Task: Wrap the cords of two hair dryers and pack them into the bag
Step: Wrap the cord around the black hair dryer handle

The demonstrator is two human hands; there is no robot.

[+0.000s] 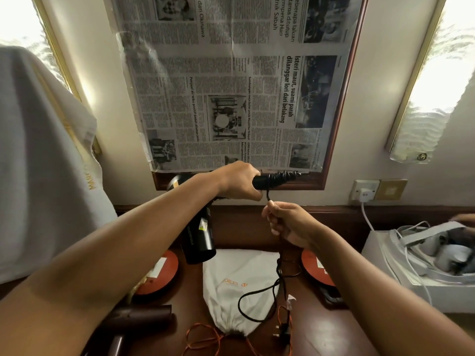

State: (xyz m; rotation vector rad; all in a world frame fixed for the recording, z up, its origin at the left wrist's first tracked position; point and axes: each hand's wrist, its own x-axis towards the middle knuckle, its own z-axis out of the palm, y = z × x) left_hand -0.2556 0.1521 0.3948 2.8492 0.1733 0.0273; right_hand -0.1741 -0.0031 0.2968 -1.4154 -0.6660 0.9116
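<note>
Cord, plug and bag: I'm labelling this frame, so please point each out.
cord (257,295), head view, on the loop lying over the bag.
plug (284,332), head view, on its black body.
bag (226,283), head view, on the white cloth near the logo.

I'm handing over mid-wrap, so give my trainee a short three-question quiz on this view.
1. True or false: the left hand grips the black hair dryer by its handle.
2. What does the right hand pinch: A the black cord, B the white bag, C the orange drawstring?
3. Fill in: the plug lies on the ____.

Key: 1 true; 2 A; 3 table.
</note>
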